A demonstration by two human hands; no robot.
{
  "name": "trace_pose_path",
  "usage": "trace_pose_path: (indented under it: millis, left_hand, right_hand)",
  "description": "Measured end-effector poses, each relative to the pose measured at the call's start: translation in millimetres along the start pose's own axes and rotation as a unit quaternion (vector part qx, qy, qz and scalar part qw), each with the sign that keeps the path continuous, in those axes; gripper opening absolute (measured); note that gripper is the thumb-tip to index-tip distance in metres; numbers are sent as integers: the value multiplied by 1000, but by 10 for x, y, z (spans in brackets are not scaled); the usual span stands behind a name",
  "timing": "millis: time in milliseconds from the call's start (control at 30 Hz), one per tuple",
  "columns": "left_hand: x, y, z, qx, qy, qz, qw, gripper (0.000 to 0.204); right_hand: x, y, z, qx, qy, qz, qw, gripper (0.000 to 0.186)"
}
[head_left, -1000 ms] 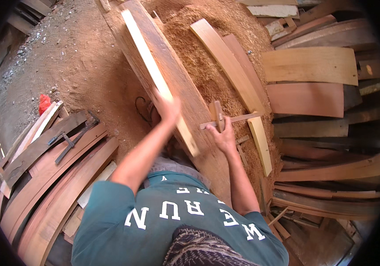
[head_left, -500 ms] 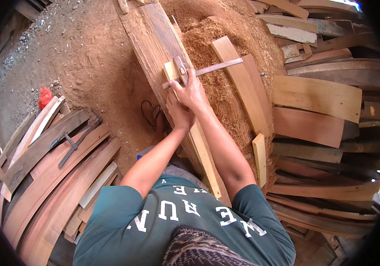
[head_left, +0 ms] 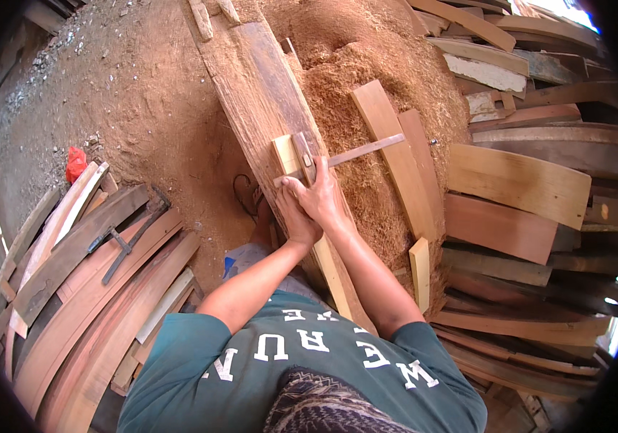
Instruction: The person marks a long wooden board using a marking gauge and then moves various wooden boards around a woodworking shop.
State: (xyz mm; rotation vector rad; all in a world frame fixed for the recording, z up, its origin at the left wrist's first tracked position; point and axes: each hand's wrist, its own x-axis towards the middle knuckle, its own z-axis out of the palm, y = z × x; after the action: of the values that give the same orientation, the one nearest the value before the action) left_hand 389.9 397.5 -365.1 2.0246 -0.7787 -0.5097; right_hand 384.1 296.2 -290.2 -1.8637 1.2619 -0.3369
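Note:
A wooden marking gauge (head_left: 367,149), with a long thin stem and a short block, lies across a pale wood strip (head_left: 333,278). My right hand (head_left: 325,200) closes round the gauge at its block, thumb toward the stem's left end. Just below and left, my left hand (head_left: 297,219) is wrapped over the strip, close against the right hand; some of its fingers are hidden. The strip rests lengthwise on a thick, worn wooden beam (head_left: 240,83), its far end showing past the gauge.
Two wooden pegs (head_left: 201,20) stick up at the beam's far end. Sawdust (head_left: 345,72) heaps to the right, with loose boards (head_left: 388,155) on it. Stacked planks (head_left: 518,180) line the right side. At left, a metal clamp (head_left: 125,249) lies on curved boards (head_left: 93,317).
My view has shifted, so the surroundings sit lower in the picture. Both hands and the gauge have come a little nearer to me along the strip.

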Motion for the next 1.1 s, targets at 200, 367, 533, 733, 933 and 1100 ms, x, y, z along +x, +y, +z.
trace_pose_path:
  millis: [200, 367, 533, 733, 933, 1100]
  left_hand:
    - [9, 169, -16, 8, -20, -41, 999, 94]
    - [-13, 39, -45, 53, -55, -101, 992, 97]
    - [570, 158, -39, 11, -23, -189, 982, 102]
    - [1200, 514, -286, -118, -32, -159, 980, 101]
    - [1419, 3119, -2121, -129, 24, 141, 981, 95]
    - [498, 3997, -2717, -97, 104, 300, 943, 75]
  right_hand:
    - [956, -206, 196, -1, -27, 78, 997, 71]
    - [629, -225, -178, 94, 10, 154, 984, 68]
    - [-399, 249, -892, 103, 103, 181, 973, 52]
    - [-1603, 752, -1361, 137, 153, 199, 958, 45]
    - [-2100, 722, -1866, 201, 236, 78, 947, 42]
    - [-2391, -226, -2451, 407, 155, -38, 899, 47]
